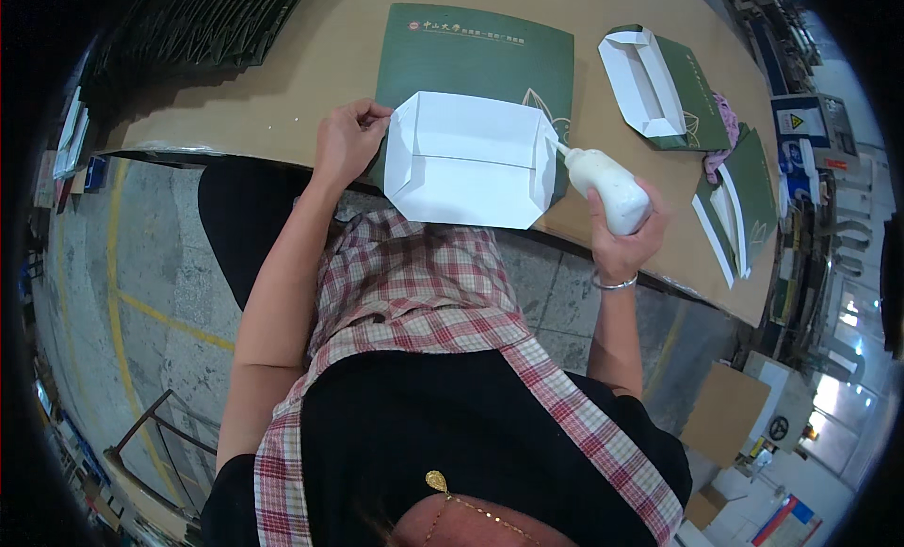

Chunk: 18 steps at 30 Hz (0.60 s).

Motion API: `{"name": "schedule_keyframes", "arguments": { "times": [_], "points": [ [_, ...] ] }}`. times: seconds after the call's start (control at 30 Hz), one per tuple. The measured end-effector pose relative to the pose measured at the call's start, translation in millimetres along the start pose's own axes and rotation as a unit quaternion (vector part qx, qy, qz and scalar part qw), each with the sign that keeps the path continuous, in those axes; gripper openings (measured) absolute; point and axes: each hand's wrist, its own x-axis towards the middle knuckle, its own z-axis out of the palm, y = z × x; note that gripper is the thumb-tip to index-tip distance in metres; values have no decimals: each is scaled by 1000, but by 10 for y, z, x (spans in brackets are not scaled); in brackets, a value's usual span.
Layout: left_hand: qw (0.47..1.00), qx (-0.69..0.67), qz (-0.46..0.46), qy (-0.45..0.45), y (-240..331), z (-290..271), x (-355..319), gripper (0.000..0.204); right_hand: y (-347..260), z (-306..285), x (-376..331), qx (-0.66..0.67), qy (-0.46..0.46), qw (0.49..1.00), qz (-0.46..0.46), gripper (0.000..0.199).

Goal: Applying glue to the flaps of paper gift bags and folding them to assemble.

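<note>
In front of me a green paper bag lies flat at the table's near edge, its white bottom flaps folded open toward me. My left hand pinches the bag at its left side, beside the corner of the white flaps. A white squeeze bottle with a thin nozzle is wrapped in my right hand. The bottle tilts so that its nozzle tip is at the upper right corner of the white flaps. Whether anything flows from the tip is too small to tell.
Many dark green folded bags are stacked at the far left of the brown table. To the right lie another green bag with white bottom folds, a pink cloth and a partly folded bag. A metal-framed cart stands at lower left.
</note>
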Motion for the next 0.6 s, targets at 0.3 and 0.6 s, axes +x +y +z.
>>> {"name": "schedule_keyframes", "arguments": {
  "times": [0.3, 0.6],
  "points": [
    [993, 55, 56, 90, -37, 151, 156, 15, -164, -86, 51, 45, 83, 994, 60, 62],
    [957, 167, 236, -13, -73, 28, -68, 27, -656, 50, -145, 150, -4, 978, 147, 78]
  ]
}}
